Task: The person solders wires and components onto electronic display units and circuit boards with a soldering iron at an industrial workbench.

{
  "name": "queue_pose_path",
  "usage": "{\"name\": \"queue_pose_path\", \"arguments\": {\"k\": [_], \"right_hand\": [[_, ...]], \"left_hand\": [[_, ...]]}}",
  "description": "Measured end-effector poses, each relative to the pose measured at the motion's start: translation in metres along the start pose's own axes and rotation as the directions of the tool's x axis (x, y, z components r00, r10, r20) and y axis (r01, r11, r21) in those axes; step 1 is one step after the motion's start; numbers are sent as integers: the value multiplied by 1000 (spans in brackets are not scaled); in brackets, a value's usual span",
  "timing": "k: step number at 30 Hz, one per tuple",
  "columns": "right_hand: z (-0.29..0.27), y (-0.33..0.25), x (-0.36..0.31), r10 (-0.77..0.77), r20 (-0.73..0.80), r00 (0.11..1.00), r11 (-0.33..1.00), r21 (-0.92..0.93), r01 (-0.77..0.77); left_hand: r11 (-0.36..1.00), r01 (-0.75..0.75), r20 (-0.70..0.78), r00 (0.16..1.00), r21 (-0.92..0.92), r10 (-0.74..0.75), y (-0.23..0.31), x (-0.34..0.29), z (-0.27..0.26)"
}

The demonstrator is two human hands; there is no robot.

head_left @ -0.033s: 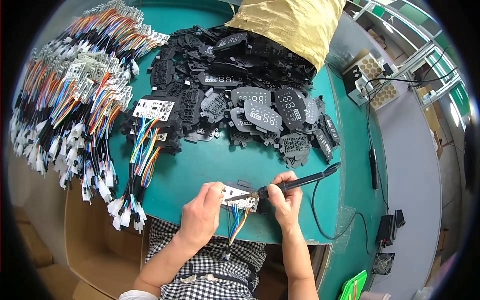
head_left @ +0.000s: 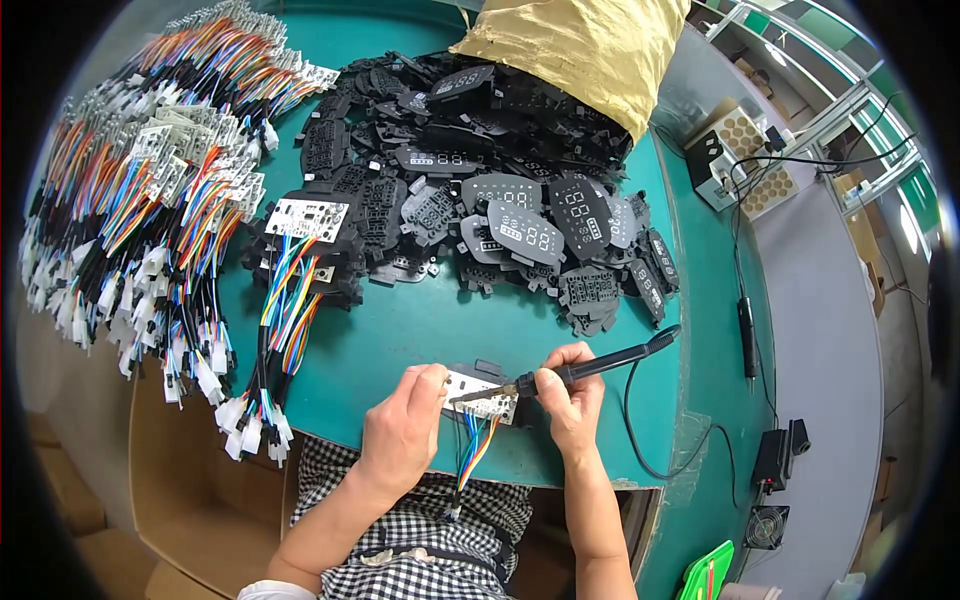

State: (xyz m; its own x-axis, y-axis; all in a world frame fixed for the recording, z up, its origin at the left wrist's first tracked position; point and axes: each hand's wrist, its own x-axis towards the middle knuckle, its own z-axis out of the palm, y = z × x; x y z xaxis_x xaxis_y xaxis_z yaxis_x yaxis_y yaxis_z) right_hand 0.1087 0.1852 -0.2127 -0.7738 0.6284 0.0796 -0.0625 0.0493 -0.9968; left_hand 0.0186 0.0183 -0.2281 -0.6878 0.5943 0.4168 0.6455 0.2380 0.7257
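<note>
A white circuit board (head_left: 485, 404) lies at the table's near edge on a dark plastic piece (head_left: 487, 368), partly hidden beneath it. Colored wires (head_left: 476, 450) hang from the board toward my lap. My right hand (head_left: 572, 398) grips a black soldering iron (head_left: 612, 360), its thin tip slanting left over the board's face, close to the left end. Thumb and fingertips of my left hand (head_left: 405, 425) are pinched together at the board's left end; what is between them, if anything, is too small to make out.
Black plastic display housings (head_left: 525, 232) are heaped from a yellow sack (head_left: 575, 50). Wired boards (head_left: 180, 170) pile up at left, with another wired stack (head_left: 308, 220) nearer. The iron's cable (head_left: 640, 450) loops right. A small fan (head_left: 766, 527) and green tray (head_left: 708, 572) sit lower right.
</note>
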Motion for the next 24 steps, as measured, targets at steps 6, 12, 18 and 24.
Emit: {"name": "queue_pose_path", "arguments": {"k": [6, 12, 18, 24], "right_hand": [[2, -2, 0, -3, -1, 1000, 1000, -9, 3], [1, -1, 0, -10, 2, 1000, 1000, -25, 10], [2, -3, 0, -6, 10, 1000, 1000, -7, 6], [1, -3, 0, -16, 18, 1000, 1000, -18, 17]], "left_hand": [[1000, -6, -3, 1000, 1, 6, 0, 0, 0], [1000, -12, -8, 1000, -7, 11, 0, 0, 0], [1000, -11, -10, 1000, -7, 11, 0, 1, 0], [1000, -12, -9, 1000, 13, 13, -1, 0, 1]]}}
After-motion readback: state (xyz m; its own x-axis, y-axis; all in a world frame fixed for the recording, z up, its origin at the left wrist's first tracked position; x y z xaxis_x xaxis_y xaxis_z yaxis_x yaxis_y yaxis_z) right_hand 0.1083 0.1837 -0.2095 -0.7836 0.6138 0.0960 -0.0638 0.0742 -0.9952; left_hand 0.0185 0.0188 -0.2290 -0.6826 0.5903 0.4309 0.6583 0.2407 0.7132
